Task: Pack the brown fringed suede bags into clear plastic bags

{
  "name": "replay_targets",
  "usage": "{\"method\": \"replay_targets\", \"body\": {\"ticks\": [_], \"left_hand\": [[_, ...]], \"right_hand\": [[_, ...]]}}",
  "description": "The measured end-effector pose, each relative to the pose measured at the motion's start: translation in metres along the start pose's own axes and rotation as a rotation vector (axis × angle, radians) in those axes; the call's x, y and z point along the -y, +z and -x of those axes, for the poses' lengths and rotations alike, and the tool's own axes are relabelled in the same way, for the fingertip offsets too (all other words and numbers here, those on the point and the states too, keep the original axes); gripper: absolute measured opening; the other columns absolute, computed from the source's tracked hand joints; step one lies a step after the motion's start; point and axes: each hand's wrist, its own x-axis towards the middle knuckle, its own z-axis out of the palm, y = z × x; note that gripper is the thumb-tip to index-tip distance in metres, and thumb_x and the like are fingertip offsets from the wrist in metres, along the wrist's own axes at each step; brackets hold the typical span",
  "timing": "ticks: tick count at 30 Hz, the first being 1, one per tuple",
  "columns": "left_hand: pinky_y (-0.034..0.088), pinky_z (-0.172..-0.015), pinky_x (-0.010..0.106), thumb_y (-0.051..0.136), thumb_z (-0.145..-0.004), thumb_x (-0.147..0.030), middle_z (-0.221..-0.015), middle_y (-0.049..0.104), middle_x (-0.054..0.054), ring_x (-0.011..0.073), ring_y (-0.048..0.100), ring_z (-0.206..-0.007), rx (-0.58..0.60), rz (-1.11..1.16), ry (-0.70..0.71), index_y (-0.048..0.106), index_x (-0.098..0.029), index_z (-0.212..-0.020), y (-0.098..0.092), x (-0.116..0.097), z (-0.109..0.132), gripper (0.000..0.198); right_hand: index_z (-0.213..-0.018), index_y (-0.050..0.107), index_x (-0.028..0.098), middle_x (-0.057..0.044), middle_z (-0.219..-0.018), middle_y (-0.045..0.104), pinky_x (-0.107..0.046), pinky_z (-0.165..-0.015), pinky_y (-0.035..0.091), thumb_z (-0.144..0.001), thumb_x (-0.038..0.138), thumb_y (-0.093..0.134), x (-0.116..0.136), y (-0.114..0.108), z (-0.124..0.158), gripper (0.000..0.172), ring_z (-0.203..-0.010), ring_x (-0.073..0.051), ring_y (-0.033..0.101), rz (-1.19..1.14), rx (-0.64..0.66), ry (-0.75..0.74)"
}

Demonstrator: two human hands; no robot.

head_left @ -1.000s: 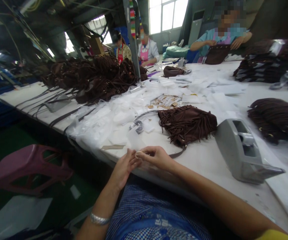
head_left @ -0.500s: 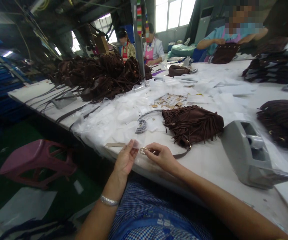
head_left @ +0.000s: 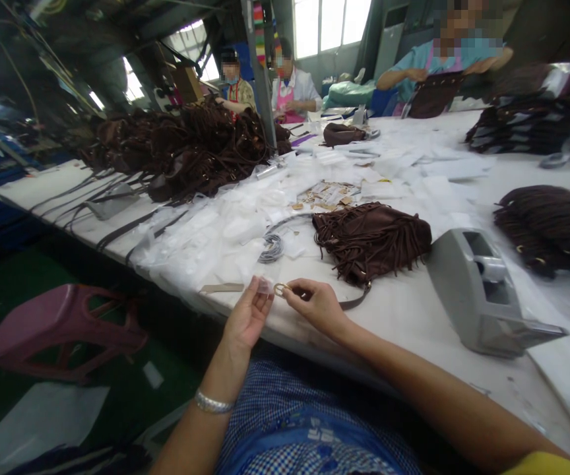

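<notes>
Close to the table's front edge, my left hand (head_left: 248, 315) pinches a small see-through plastic piece (head_left: 266, 285) between thumb and fingers. Just to its right, my right hand (head_left: 318, 307) is closed on a gold-coloured buckle (head_left: 280, 289), which sticks out past the fingertips toward the plastic. A dark brown strap (head_left: 357, 303) runs from behind the right hand to a brown fringed handbag (head_left: 374, 241) lying on the table. Whether plastic and buckle touch, I cannot tell. A flat beige strip (head_left: 221, 287) lies left of my left hand.
A grey tape dispenser (head_left: 483, 290) stands right of the handbag. Thin plastic sheets (head_left: 186, 244) and tags (head_left: 329, 193) cover the middle of the white table. Brown bags (head_left: 190, 142) are heaped at the back left. Co-workers sit beyond; a pink stool (head_left: 67, 330) stands lower left.
The view has shifted slightly, so the table's things appear a little further left. Both hands keep their grips, and the buckle's ring shows more openly beside the plastic.
</notes>
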Motion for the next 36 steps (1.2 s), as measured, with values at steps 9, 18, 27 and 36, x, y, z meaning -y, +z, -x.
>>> {"method": "replay_targets", "body": {"ticks": [9,18,27,36], "left_hand": [[0.061,-0.073,0.024,0.067,-0.087,-0.012,-0.084,0.076,0.005,0.0128,0.073,-0.072,0.015,-0.016,-0.007,0.066,-0.013,-0.093,0.001,0.005,0.003,0.006],[0.059,-0.075,0.023,0.067,-0.086,-0.012,-0.084,0.076,0.004,0.0123,0.072,-0.075,0.036,-0.041,0.001,0.068,-0.014,-0.09,0.007,0.008,0.006,0.004],[0.054,-0.09,0.028,0.081,-0.071,-0.017,-0.092,0.076,0.007,0.0142,0.072,-0.086,0.168,-0.319,0.264,0.071,-0.012,-0.098,0.001,0.029,0.017,0.03],[0.055,-0.084,0.024,0.081,-0.07,-0.015,-0.085,0.076,0.005,0.0117,0.072,-0.078,0.103,-0.265,0.367,0.072,-0.012,-0.091,-0.002,0.015,0.003,0.023]], "right_hand": [[-0.087,0.075,0.018,-0.003,-0.079,0.074,-0.024,-0.065,0.049,-0.085,0.033,0.063,0.0,0.0,-0.001,0.019,-0.068,-0.016,0.065,0.0,-0.046,-0.014],[-0.084,0.074,0.018,-0.003,-0.078,0.074,-0.025,-0.066,0.05,-0.084,0.033,0.063,-0.002,0.001,0.0,0.019,-0.067,-0.016,0.065,0.045,-0.042,-0.022],[-0.107,0.059,0.02,-0.002,-0.079,0.074,-0.026,-0.069,0.051,-0.084,0.035,0.066,-0.001,-0.003,0.001,0.028,-0.07,-0.017,0.068,-0.028,-0.021,0.019],[-0.094,0.067,0.018,-0.003,-0.086,0.072,-0.025,-0.075,0.049,-0.086,0.031,0.063,-0.007,-0.016,-0.009,0.016,-0.08,-0.017,0.066,0.003,0.142,-0.042]]}}
